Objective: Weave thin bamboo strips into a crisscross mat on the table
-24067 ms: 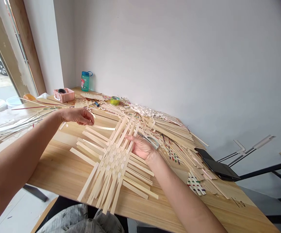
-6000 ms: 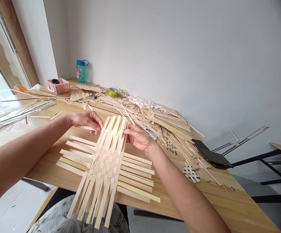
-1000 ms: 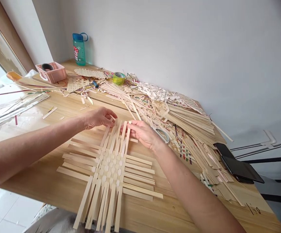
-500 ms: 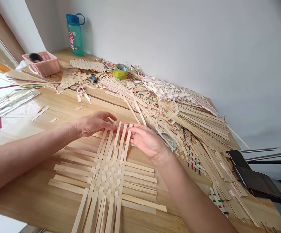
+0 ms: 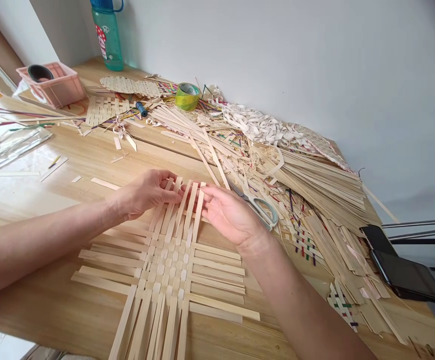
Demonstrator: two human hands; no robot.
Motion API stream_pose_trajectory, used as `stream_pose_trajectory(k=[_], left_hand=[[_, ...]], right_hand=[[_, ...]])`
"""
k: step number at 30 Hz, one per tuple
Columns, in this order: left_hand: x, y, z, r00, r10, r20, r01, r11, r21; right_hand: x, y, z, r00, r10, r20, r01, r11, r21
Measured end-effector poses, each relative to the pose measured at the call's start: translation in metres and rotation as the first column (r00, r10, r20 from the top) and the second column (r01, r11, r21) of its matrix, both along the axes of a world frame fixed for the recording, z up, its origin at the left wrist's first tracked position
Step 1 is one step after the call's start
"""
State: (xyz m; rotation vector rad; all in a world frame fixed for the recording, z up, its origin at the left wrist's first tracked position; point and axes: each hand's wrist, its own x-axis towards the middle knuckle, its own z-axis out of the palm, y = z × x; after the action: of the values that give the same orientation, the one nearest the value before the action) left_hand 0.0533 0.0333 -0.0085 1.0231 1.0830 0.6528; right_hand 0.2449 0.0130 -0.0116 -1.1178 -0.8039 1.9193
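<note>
Head view: the left fingers (image 5: 166, 191) curl over the upright bamboo strips (image 5: 187, 212), whether gripping is unclear; the right fingers (image 5: 213, 200) lie spread and apart. The woven bamboo mat (image 5: 164, 265) lies flat on the wooden bench (image 5: 44, 310), scissors (image 5: 273, 217) just beside.

A mat of pale bamboo strips (image 5: 164, 260) is laid flat on the wooden table (image 5: 221, 335), woven over-and-under at the centre (the strip ends are left loose on every side), its crossing strips set roughly square to one another.
</note>
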Motion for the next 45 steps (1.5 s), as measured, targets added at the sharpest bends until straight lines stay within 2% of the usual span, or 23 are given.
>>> stream_pose_trajectory(k=[3, 9, 16, 22, 25, 31, 37, 40, 45], left_hand=[[0.001, -0.002, 0.003, 1.000, -0.008, 0.011, 0.008, 1.000, -0.023], [0.001, -0.006, 0.005, 0.999, -0.006, 0.046, 0.007, 1.000, -0.026], [0.004, -0.006, 0.002, 0.977, -0.204, 0.056, 0.202, 0.979, 0.030], [0.005, -0.009, 0.002, 0.993, -0.118, 0.025, 0.119, 0.993, -0.019], [0.005, -0.010, 0.004, 0.989, -0.148, 0.015, 0.148, 0.989, -0.027], [0.008, -0.014, 0.004, 0.981, -0.192, 0.040, 0.192, 0.981, -0.005], [0.016, -0.024, 0.001, 0.993, -0.061, 0.104, 0.065, 0.997, -0.035], [0.016, -0.026, 0.000, 0.994, -0.009, 0.111, 0.013, 0.999, -0.030], [0.012, -0.025, -0.002, 0.994, -0.039, 0.100, 0.045, 0.997, -0.062]], right_hand=[[0.000, 0.001, 0.002, 1.000, -0.012, -0.012, 0.012, 0.999, -0.038], [-0.002, 0.000, 0.009, 0.998, -0.046, -0.038, 0.046, 0.999, -0.022], [-0.003, -0.002, 0.010, 0.999, 0.011, -0.046, -0.011, 1.000, 0.004], [-0.006, -0.001, 0.005, 0.993, -0.024, -0.117, 0.024, 1.000, 0.004], [-0.006, -0.001, 0.003, 0.990, -0.025, -0.137, 0.027, 1.000, 0.013], [-0.011, -0.004, 0.006, 0.989, 0.065, -0.134, -0.053, 0.995, 0.089], [-0.016, -0.010, 0.010, 0.989, 0.122, -0.085, -0.106, 0.979, 0.174], [-0.017, -0.014, 0.014, 0.996, 0.088, -0.009, -0.083, 0.966, 0.244], [-0.012, -0.014, 0.025, 0.992, -0.047, 0.116, -0.001, 0.925, 0.381]])
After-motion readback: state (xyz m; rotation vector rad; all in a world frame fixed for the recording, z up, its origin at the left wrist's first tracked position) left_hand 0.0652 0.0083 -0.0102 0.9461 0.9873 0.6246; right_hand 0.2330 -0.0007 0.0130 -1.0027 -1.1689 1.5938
